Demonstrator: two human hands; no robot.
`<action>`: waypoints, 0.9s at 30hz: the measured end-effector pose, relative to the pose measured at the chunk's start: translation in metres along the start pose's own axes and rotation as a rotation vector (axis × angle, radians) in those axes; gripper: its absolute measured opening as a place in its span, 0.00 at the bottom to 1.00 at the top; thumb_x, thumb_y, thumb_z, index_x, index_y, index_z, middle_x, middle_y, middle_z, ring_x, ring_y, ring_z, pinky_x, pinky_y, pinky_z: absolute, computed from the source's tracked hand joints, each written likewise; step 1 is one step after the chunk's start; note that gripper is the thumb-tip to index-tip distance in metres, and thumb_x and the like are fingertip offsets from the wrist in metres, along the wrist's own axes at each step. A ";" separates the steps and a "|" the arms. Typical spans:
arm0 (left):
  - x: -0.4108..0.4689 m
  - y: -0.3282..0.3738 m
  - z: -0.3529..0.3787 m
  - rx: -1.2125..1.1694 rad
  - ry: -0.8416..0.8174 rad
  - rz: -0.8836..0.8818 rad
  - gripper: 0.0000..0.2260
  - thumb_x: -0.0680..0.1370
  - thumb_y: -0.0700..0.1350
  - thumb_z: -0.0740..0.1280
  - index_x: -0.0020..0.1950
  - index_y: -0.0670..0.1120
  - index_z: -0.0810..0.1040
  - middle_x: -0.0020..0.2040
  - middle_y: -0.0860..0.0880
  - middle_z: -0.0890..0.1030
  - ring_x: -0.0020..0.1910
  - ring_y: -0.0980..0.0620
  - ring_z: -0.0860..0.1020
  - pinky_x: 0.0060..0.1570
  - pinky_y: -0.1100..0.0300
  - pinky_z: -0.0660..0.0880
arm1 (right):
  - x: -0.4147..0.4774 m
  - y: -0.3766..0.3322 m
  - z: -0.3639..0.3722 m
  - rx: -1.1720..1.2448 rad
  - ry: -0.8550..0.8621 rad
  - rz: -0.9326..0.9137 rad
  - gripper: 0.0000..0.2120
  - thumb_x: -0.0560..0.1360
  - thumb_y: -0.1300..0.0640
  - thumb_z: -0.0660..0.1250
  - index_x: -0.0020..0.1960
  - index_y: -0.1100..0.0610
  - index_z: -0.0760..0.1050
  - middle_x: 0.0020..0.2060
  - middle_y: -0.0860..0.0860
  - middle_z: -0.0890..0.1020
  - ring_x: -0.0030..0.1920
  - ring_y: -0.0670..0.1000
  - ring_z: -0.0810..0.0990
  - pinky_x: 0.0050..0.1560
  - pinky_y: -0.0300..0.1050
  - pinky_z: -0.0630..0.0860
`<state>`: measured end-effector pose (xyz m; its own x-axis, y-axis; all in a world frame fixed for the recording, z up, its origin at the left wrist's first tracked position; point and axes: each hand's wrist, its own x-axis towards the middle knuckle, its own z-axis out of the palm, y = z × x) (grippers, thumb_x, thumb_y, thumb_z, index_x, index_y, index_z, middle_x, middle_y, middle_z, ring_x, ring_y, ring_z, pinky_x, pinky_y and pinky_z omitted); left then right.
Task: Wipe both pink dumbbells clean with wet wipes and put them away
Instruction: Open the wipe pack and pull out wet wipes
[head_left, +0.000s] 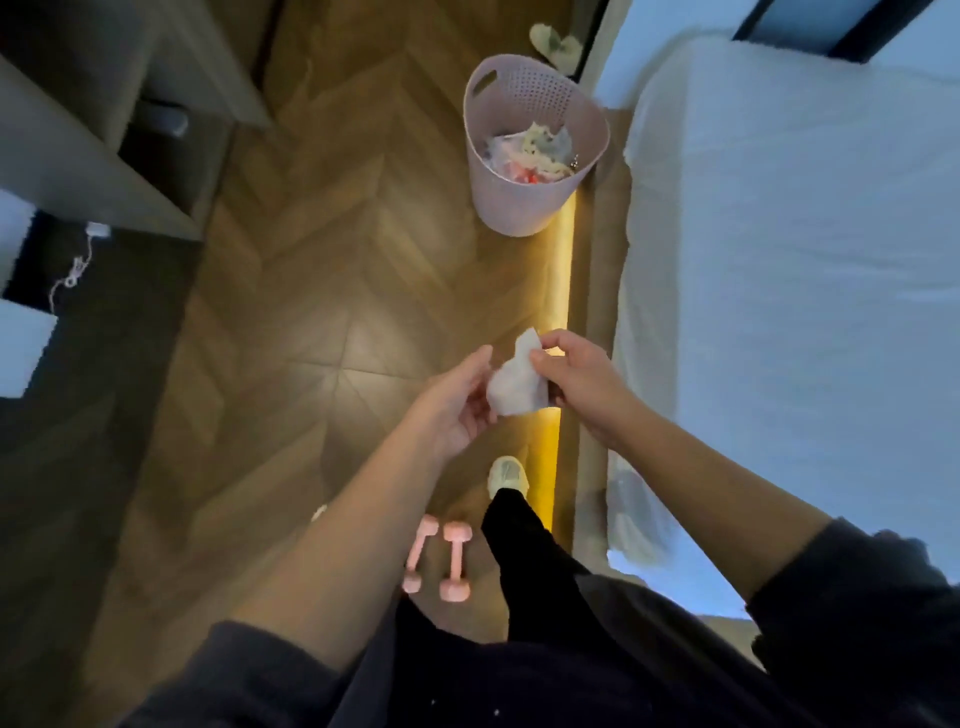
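Observation:
Two pink dumbbells lie side by side on the wooden floor by my feet, one (455, 562) in full view, the other (417, 558) partly hidden behind my left forearm. A crumpled white wet wipe (515, 385) is held up between my hands, well above the floor. My right hand (576, 384) pinches its upper edge between thumb and fingers. My left hand (457, 402) holds its lower left side, palm up, fingers loosely bent around it.
A pink perforated bin (524, 208) with crumpled waste inside stands ahead beside the bed (779, 260) on the right. A lit strip (563, 312) runs along the bed base. Grey shelving (104, 156) and a dark mat sit left. Slippers (556, 47) lie beyond the bin.

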<state>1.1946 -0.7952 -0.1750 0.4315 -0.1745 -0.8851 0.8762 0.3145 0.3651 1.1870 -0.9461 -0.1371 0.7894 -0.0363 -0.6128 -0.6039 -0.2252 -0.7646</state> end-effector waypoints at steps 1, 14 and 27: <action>0.000 -0.004 0.001 -0.029 -0.016 -0.052 0.16 0.79 0.56 0.66 0.51 0.43 0.77 0.37 0.48 0.76 0.25 0.54 0.76 0.22 0.64 0.72 | 0.003 0.000 -0.003 -0.013 -0.051 -0.017 0.05 0.82 0.57 0.61 0.56 0.54 0.75 0.43 0.45 0.80 0.42 0.44 0.82 0.41 0.35 0.81; 0.002 -0.109 -0.068 -0.147 0.551 0.418 0.11 0.82 0.47 0.63 0.43 0.43 0.77 0.39 0.45 0.78 0.40 0.49 0.76 0.41 0.50 0.77 | 0.012 0.063 0.073 -0.167 -0.416 -0.032 0.07 0.81 0.61 0.63 0.54 0.60 0.78 0.42 0.51 0.83 0.42 0.47 0.81 0.45 0.44 0.81; 0.167 -0.325 -0.225 -0.003 1.128 0.559 0.18 0.84 0.49 0.59 0.35 0.44 0.68 0.30 0.51 0.69 0.27 0.56 0.66 0.27 0.65 0.63 | 0.080 0.348 0.257 -0.512 -0.393 -0.352 0.16 0.83 0.52 0.59 0.36 0.52 0.68 0.30 0.46 0.71 0.29 0.37 0.72 0.28 0.31 0.67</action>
<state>0.9341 -0.7166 -0.5064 0.3184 0.8752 -0.3643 0.6325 0.0902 0.7693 1.0111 -0.7767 -0.5036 0.7710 0.4520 -0.4486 -0.1191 -0.5897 -0.7988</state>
